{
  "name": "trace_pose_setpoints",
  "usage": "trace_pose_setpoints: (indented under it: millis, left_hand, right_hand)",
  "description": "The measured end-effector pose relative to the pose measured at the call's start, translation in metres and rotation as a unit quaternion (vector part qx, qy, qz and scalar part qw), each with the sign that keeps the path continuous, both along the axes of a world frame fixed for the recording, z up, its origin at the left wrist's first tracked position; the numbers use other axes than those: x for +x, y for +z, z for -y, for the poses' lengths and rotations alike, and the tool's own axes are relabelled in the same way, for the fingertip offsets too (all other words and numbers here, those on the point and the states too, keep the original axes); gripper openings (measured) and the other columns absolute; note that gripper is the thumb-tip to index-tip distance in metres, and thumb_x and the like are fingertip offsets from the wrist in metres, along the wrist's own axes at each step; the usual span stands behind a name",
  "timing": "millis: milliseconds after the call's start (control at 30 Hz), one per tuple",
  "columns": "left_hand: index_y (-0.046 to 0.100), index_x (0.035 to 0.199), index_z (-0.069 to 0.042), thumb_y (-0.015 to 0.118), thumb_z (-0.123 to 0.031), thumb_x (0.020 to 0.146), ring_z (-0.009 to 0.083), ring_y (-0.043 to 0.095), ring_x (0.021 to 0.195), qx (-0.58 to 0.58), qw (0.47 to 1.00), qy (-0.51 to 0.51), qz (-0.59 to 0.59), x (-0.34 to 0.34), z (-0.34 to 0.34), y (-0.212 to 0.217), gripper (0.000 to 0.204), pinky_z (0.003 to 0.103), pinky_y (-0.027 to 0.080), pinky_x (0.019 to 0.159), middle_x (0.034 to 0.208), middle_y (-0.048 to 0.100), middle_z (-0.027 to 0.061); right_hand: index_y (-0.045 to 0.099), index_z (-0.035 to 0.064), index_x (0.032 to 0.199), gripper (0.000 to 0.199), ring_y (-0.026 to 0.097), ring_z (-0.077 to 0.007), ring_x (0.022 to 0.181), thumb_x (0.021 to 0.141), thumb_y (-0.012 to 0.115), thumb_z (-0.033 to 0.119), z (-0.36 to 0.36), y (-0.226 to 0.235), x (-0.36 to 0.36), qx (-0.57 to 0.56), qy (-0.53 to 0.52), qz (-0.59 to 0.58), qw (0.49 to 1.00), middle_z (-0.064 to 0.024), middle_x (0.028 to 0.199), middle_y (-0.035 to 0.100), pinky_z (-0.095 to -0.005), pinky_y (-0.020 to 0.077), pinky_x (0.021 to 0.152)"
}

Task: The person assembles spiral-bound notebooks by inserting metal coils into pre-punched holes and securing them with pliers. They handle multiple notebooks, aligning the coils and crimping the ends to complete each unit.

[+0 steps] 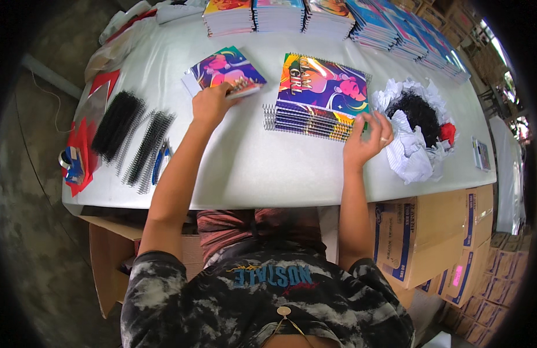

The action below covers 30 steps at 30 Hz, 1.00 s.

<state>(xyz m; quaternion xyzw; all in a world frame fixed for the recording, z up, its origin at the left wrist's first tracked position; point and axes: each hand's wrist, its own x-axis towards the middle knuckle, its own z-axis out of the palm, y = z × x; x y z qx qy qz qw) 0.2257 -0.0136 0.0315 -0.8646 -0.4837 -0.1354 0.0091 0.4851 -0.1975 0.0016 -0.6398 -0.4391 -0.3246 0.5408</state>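
My left hand (212, 107) is closed on the near edge of a colourful notebook (236, 66) with a purple, pink and green cover. No coil shows on its visible edges, and there may be more than one layer. To the right sits a stack of spiral-bound notebooks (323, 87) with similar covers, black coils showing along its near and far sides. Beside the stack's near right corner is my right hand (366, 139), fingers curved and apart, with nothing seen in it. A ring is on one finger.
Black binding coils (118, 124) lie at the left beside blue-handled pliers (161, 162) and a tape roll (71, 162). Crumpled white paper (410, 148) holds black coil scraps (416, 116) at the right. Notebook stacks (280, 20) line the far edge. Cardboard boxes (425, 232) stand below.
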Motion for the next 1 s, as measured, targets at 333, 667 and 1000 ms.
trace_pose_setpoints:
  millis: [333, 667, 1000]
  left_hand:
    - [0.065, 0.08, -0.012, 0.056, -0.011, 0.071, 0.0216, 0.062, 0.063, 0.005, 0.987, -0.153, -0.038, -0.079, 0.167, 0.028, 0.012, 0.034, 0.048, 0.058, 0.068, 0.061, 0.0044]
    - [0.052, 0.115, -0.001, 0.057, 0.002, 0.071, 0.0144, 0.054, 0.094, -0.349, 0.71, 0.032, 0.611, -0.107, 0.114, -0.005, 0.044, 0.029, 0.041, 0.088, 0.102, 0.058, 0.0059]
    - [0.053, 0.106, 0.0, 0.052, 0.001, 0.078, 0.0233, 0.051, 0.1, -0.198, 0.877, -0.03, 0.436, -0.089, 0.125, -0.048, 0.028, 0.034, 0.04, 0.089, 0.107, 0.056, 0.0107]
  right_hand:
    - [0.051, 0.0029, 0.121, 0.05, 0.061, -0.0317, 0.091, 0.071, 0.054, 0.001, 0.009, 0.011, -0.179, -0.445, 0.451, 0.032, 0.773, -0.0152, 0.099, 0.064, -0.0403, 0.0476, 0.08]
    - [0.064, -0.0001, 0.093, 0.015, 0.059, -0.0084, 0.078, 0.079, 0.068, 0.004, 0.013, -0.007, -0.12, -0.246, 0.534, -0.408, 0.698, -0.0039, 0.088, 0.066, -0.0232, 0.0468, 0.07]
    - [0.061, -0.0005, 0.094, 0.021, 0.059, -0.0089, 0.08, 0.077, 0.071, 0.006, 0.013, 0.003, -0.113, -0.218, 0.539, -0.411, 0.702, -0.0045, 0.088, 0.065, -0.0225, 0.0479, 0.071]
